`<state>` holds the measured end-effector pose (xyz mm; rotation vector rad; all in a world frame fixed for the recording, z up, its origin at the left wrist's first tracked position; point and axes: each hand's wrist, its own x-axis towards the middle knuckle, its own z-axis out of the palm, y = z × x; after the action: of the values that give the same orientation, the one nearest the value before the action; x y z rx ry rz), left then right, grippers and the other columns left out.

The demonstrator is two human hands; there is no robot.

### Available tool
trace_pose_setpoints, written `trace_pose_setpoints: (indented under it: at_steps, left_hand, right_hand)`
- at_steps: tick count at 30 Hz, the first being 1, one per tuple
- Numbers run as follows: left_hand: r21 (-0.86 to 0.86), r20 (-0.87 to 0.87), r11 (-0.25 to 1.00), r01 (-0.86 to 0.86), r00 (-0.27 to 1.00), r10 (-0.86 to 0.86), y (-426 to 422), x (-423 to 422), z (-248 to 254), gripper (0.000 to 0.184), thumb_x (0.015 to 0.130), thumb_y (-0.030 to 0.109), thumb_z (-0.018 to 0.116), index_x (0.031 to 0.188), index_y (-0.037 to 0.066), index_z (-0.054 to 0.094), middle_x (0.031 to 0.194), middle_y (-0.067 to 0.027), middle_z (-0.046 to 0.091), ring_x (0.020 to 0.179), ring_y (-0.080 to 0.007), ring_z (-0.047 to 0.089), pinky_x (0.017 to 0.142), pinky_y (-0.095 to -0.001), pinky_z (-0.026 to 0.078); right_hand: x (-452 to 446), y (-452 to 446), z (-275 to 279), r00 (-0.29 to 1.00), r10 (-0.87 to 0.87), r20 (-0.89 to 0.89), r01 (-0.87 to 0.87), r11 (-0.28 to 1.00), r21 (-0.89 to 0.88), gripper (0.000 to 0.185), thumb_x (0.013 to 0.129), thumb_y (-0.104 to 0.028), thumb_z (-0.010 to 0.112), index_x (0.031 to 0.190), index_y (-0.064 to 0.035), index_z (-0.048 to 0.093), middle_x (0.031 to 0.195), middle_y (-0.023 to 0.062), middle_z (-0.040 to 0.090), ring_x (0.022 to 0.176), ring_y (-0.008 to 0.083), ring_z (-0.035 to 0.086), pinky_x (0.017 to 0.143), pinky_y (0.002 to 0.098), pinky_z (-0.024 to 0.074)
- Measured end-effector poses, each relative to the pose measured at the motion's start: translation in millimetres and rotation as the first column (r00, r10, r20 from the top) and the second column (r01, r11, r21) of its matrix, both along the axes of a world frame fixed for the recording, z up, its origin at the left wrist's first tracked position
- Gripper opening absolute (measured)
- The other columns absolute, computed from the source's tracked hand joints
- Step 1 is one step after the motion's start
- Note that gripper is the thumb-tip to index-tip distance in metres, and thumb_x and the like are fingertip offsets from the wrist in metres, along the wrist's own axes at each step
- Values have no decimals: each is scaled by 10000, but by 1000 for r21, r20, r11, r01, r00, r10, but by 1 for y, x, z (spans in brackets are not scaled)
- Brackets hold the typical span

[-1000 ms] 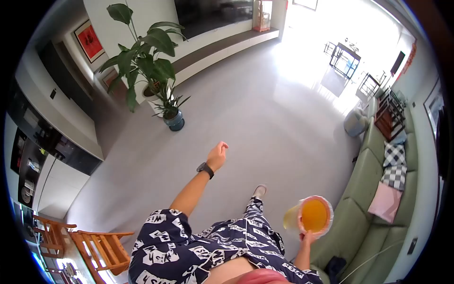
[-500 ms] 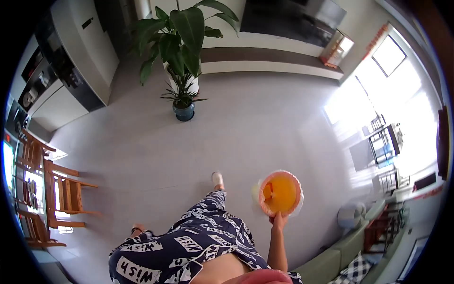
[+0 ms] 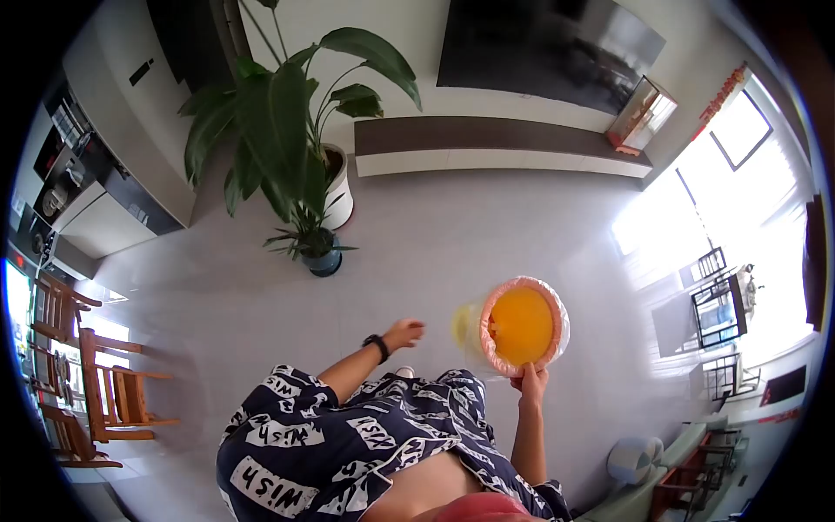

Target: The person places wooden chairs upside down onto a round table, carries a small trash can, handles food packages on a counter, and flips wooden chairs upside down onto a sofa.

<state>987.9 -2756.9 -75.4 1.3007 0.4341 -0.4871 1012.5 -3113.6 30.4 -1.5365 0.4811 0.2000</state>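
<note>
Holding bin [image 3: 515,317] out over floor [image 3: 417,248], ahead of body, in right hand [image 3: 529,383]. Pinching near rim, digits pressed together on it; cannot tell exact placement of each finger. Tilted mouth upward and toward viewer, so showing orange inside plus see-through outer wall at left. Looks clear of floor, propped on nothing.

Already lined, with liner [image 3: 560,324] folded out over rim. Shows small red bit [image 3: 493,329] at inner left; too small to identify.

Holding left hand [image 3: 404,334] forward, well apart from bin, fingers loosely extended, nothing visible in grasp. Wearing black wristband [image 3: 379,347] on same arm.

Judging progress: done with lifting bin and fitting liner, as far as visible. Not yet set down; untouched by left hand.

Also in view, at floor's far edge: white pot [image 3: 339,200] by left end of bench [image 3: 487,162], with blue pot [image 3: 323,263] just nearer. At floor's left edge: wooden chairs [image 3: 130,396].
</note>
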Motion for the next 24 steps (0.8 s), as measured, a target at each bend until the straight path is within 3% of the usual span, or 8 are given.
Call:
trace_pose_setpoints:
  at_steps: [3, 6, 9, 13, 14, 17, 20, 24]
  left_hand:
    - [-15, 58, 986, 164, 985, -163, -51, 102, 91, 732, 792, 421, 692, 1344, 48, 386, 1205, -118, 523, 1084, -240, 525, 809, -371, 518]
    - [-72, -84, 989, 128, 987, -134, -72, 183, 108, 721, 829, 412, 661, 1370, 70, 330, 1281, -110, 452, 1138, -203, 481, 823, -367, 513]
    - [-177, -103, 984, -11, 995, -8, -80, 268, 103, 641, 847, 388, 647, 1322, 50, 382, 1257, -136, 492, 1127, -226, 512, 845, -394, 511]
    - [-257, -151, 834, -489, 872, 465, -91, 360, 85, 353, 883, 216, 572, 1184, 53, 483, 982, -55, 590, 800, -189, 612, 745, -362, 546]
    - [-239, -149, 790, -564, 826, 544, -88, 381, 82, 226, 872, 124, 527, 1086, 55, 520, 873, -37, 582, 674, -181, 588, 624, -324, 535]
    - [-137, -174, 720, -680, 733, 658, -71, 446, 53, 139, 857, 81, 517, 987, 43, 552, 787, -48, 585, 611, -180, 572, 531, -317, 492]
    - [-162, -162, 634, -756, 654, 739, -43, 518, 28, 37, 819, 47, 530, 823, 59, 565, 637, -22, 528, 538, -139, 505, 442, -294, 397]
    - [-231, -226, 533, -814, 577, 785, 26, 619, -17, 51, 810, 39, 535, 786, 81, 549, 596, -2, 494, 503, -129, 469, 446, -280, 390]
  right_hand:
    - [88, 18, 23, 998, 28, 64, -31, 999, 35, 110, 799, -144, 527, 783, -36, 544, 596, 32, 553, 435, 121, 531, 401, 229, 444]
    - [193, 34, 4, 992, 69, 107, -69, 998, -1, 134, 798, -136, 528, 743, -16, 553, 574, 45, 555, 424, 127, 530, 390, 237, 436]
    - [299, 50, -12, 960, 250, 122, -222, 952, -209, 149, 789, -126, 532, 732, 9, 558, 549, 63, 557, 410, 143, 531, 380, 249, 433]
    - [419, 70, -23, 857, 504, 103, -402, 781, -479, 189, 775, -134, 537, 733, 49, 552, 548, 96, 588, 421, 160, 565, 397, 281, 455]
    - [446, 77, -15, 829, 556, 63, -449, 727, -519, 208, 785, -154, 550, 830, 49, 558, 578, 114, 610, 458, 164, 596, 434, 297, 474]
    - [524, 103, -19, 754, 629, 191, -421, 685, -594, 287, 792, -192, 592, 958, 38, 547, 602, 127, 619, 486, 174, 612, 467, 310, 486]
    - [601, 132, -19, 720, 692, 62, -548, 621, -561, 432, 815, -270, 630, 1097, 26, 491, 682, 136, 641, 528, 172, 614, 481, 305, 485]
    - [686, 156, -12, 747, 648, -146, -664, 723, -188, 516, 856, -379, 613, 1147, 2, 423, 827, 148, 651, 591, 166, 597, 469, 260, 460]
